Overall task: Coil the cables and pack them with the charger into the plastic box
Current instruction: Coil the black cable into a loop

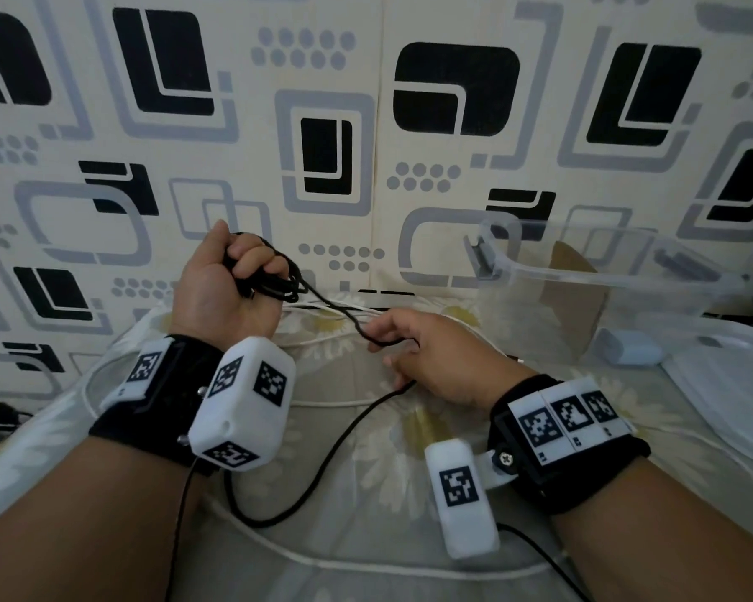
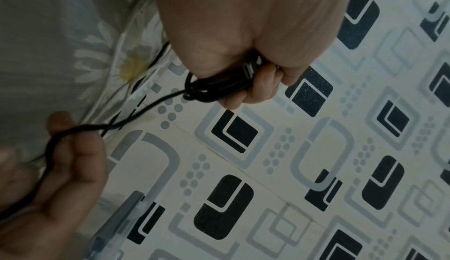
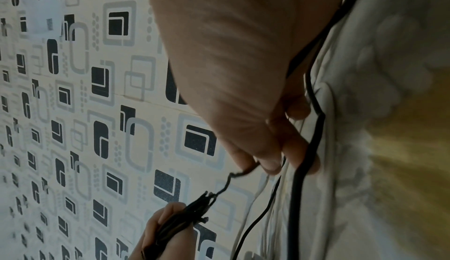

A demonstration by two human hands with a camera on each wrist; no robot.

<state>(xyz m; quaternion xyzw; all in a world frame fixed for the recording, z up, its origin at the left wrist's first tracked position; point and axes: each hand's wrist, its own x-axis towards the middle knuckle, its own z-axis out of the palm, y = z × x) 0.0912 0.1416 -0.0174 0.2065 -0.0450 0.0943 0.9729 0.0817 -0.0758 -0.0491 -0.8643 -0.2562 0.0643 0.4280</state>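
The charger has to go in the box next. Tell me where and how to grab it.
Judging by the head view, take the pale charger across its two long flat sides, coming down from above. It lies flat on the bedding just in front of the clear plastic box, its top clear of the cables; the right hand is nearest.

I see a matt black cable (image 1: pixel 322 462) with a rubbery-looking sheath, smooth white cables (image 1: pixel 322 404), a clear glossy plastic box (image 1: pixel 618 271), soft printed cloth on the bed (image 1: pixel 366 506), brown cardboard (image 1: pixel 574 306), and a smooth pale plastic charger (image 1: pixel 629 347).
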